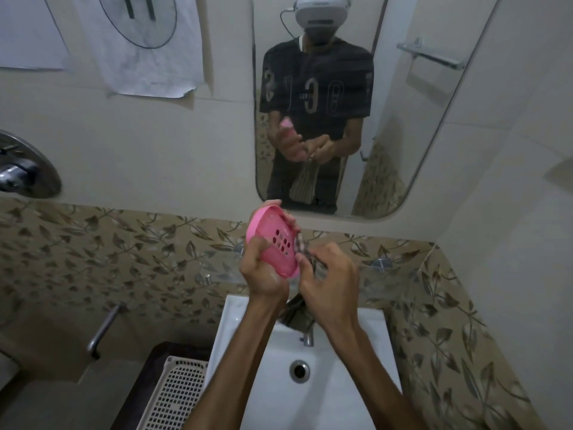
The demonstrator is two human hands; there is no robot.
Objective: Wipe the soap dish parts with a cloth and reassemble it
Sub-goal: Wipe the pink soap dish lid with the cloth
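Left hand (263,274) closed around the near-left edge of a pink oval plastic soap dish part (274,243), thumb laid across its inner face, fingers wrapped behind. Part held tilted on edge above the far end of a white ceramic basin (254,352), its hollow side turned toward the camera, a cluster of small drain slots showing near the middle. Right hand (328,280) just right of the part, fingers curled and pinched on a dark striped cloth (305,252), bunched against the part's right rim. Rest of the cloth hanging down between the two wrists, its tail dark against the basin's far rim, partly hiding a chrome tap (308,338). Round metal drain (299,371) in the basin bowl, near of the tap. White lattice plastic basket (173,395) left of the basin, low and near. Leaf-patterned tile band (124,252) along the wall behind the hands. Rounded wall mirror (341,103) above, reflecting a person in a dark printed T-shirt with both hands, the pink part and the hanging cloth. Crumpled white paper sheet (145,57) stuck on the wall at far left.
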